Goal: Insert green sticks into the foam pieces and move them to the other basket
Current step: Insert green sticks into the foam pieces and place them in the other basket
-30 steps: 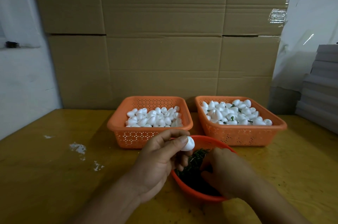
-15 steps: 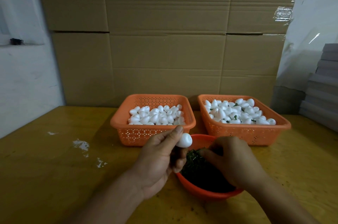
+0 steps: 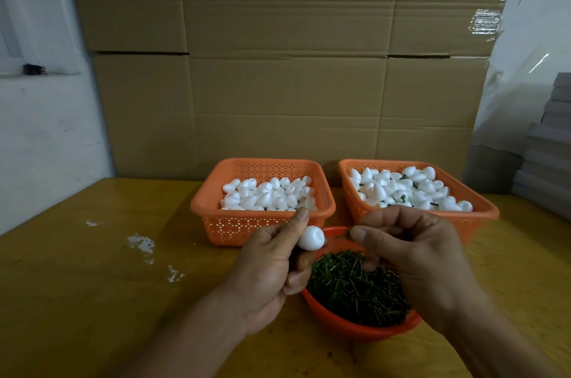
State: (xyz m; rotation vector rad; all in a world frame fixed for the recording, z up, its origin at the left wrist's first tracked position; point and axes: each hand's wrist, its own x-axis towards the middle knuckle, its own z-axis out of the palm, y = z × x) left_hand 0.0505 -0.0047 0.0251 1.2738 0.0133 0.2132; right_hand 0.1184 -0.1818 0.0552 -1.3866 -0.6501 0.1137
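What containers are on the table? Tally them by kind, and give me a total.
Rectangular orange baskets: 2, the left basket and the right basket, both holding white foam pieces.
Round orange bowls: 1, the bowl of green sticks, nearest the person.
Total: 3 containers.

We see the left hand (image 3: 265,272) pinch a white foam piece (image 3: 310,238) over the red bowl (image 3: 355,326) of green sticks (image 3: 352,288). The right hand (image 3: 414,257) pinches one stick (image 3: 343,235) (very thin) near it. Two orange baskets (image 3: 234,227) sit behind.
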